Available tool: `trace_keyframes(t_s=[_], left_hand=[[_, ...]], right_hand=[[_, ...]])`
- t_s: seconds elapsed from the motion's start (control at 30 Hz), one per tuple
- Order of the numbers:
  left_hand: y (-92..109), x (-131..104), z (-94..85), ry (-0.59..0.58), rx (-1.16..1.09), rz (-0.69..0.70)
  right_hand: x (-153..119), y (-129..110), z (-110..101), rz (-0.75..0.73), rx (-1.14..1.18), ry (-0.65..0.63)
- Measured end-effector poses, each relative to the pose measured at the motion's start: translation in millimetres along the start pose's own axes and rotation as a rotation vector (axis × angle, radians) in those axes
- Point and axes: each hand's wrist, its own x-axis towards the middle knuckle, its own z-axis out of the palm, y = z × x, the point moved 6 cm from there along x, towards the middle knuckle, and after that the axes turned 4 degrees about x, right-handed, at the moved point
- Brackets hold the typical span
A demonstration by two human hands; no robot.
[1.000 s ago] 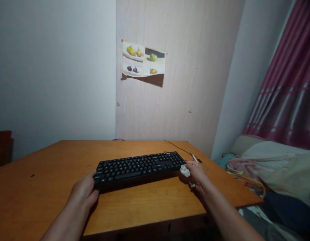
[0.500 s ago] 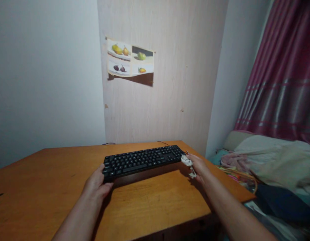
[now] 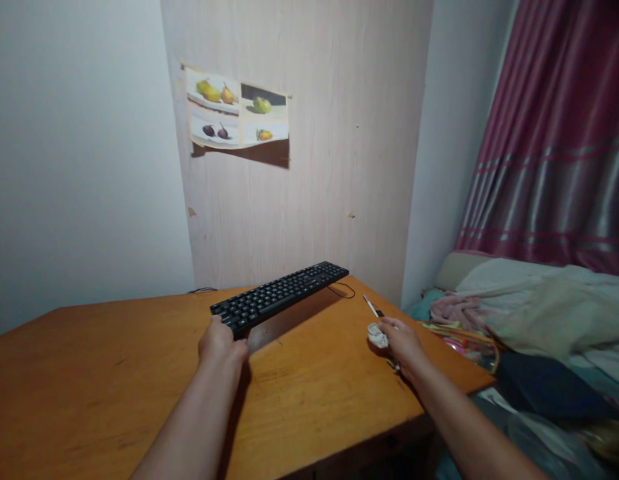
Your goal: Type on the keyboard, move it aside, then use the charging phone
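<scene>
A black keyboard point(image 3: 284, 291) is held up at its left end by my left hand point(image 3: 222, 343), fingers closed round the edge with the thumb below. Its far right end is raised and tilted away over the desk. My right hand point(image 3: 402, 343) is apart from the keyboard, closed on a crumpled white tissue point(image 3: 377, 335) and a slim white-and-black tool point(image 3: 371, 307), whose thin white end points forward. The exact kind of this tool I cannot make out. A thin black cable point(image 3: 345, 291) loops below the keyboard's far end.
The wooden desk point(image 3: 139, 387) spreads beneath both hands, its right edge beside my right forearm. At the back stands a wall with a fruit picture sheet point(image 3: 239, 110). To the right lie heaped cloths point(image 3: 549, 320) and a basket point(image 3: 489, 350), under a purple curtain point(image 3: 554, 147).
My right hand has let go of the keyboard's right end and drawn back toward me. The keyboard has swung, its right end farther away. The view has turned slightly right.
</scene>
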Motion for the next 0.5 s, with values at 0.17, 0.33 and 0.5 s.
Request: trace_keyframes(t_s=[0.17, 0.33, 0.5], left_hand=[[-11.2, -9.9, 12.2, 0.025, 0.014, 0.033], [-33.3, -19.1, 27.7, 0.043, 0.092, 0.072], [-59.7, -21.4, 46.9, -0.052, 0.168, 0.06]], right_hand=[[20.0, -3.4, -27.8, -0.139, -0.303, 0.095], [28.8, -6.1, -35.3, -0.216, -0.538, 0.088], [26.9, -4.8, -30.8, -0.229, -0.624, 0.071]])
